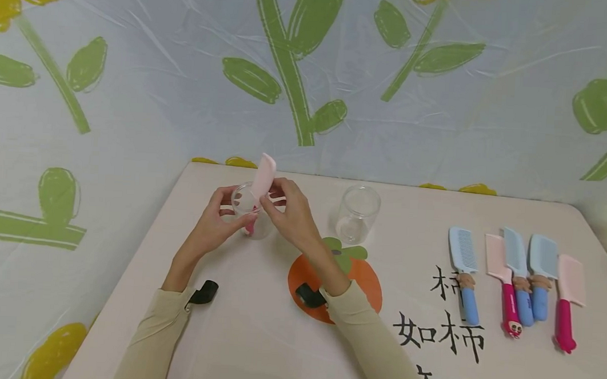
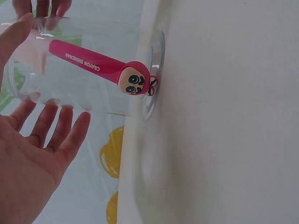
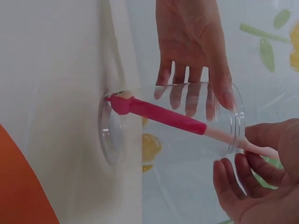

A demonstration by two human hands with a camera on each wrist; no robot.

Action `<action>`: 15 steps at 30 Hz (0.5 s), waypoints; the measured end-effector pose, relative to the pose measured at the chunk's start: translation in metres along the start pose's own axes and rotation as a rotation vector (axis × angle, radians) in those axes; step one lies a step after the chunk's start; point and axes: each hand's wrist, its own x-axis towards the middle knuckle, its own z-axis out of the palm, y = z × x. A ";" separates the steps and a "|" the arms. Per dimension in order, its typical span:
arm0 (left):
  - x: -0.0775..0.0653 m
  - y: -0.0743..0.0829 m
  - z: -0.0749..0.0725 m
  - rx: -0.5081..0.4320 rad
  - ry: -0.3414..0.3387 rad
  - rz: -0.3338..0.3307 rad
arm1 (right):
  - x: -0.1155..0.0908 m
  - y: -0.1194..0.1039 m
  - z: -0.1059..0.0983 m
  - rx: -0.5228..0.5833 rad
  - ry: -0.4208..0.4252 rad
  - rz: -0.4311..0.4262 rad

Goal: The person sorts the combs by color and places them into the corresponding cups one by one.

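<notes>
My left hand (image 1: 211, 225) holds a clear jar (image 2: 105, 100) by its sides near the top, thumb on one side and fingers on the other. The jar stands upright on the table. A pink comb (image 1: 264, 177) leans in it, its dark pink handle (image 2: 88, 60) inside with the cartoon-face end down at the jar's bottom. Above the rim, my right hand (image 1: 293, 215) pinches the comb's pale head between thumb and fingers. A second clear jar (image 1: 354, 221) stands upright to the right of my right hand.
At the table's right lie several combs: a blue comb (image 1: 463, 255) by itself, then a cluster of a pink comb (image 1: 497, 257) and two blue ones, and a pink comb (image 1: 572, 278) at far right. An orange persimmon print (image 1: 370, 290) marks the table (image 1: 254, 347). Behind hangs a flower-patterned cloth (image 1: 185, 92).
</notes>
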 end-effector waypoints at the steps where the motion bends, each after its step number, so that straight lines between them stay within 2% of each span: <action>1: 0.000 0.000 0.000 0.001 0.001 -0.003 | 0.000 0.000 -0.001 0.006 -0.005 0.010; 7: 0.000 -0.001 0.001 0.019 0.010 -0.010 | -0.001 -0.001 -0.005 0.007 -0.049 0.068; 15: 0.001 -0.003 0.001 0.032 0.016 -0.013 | -0.006 -0.002 -0.013 0.036 -0.101 0.092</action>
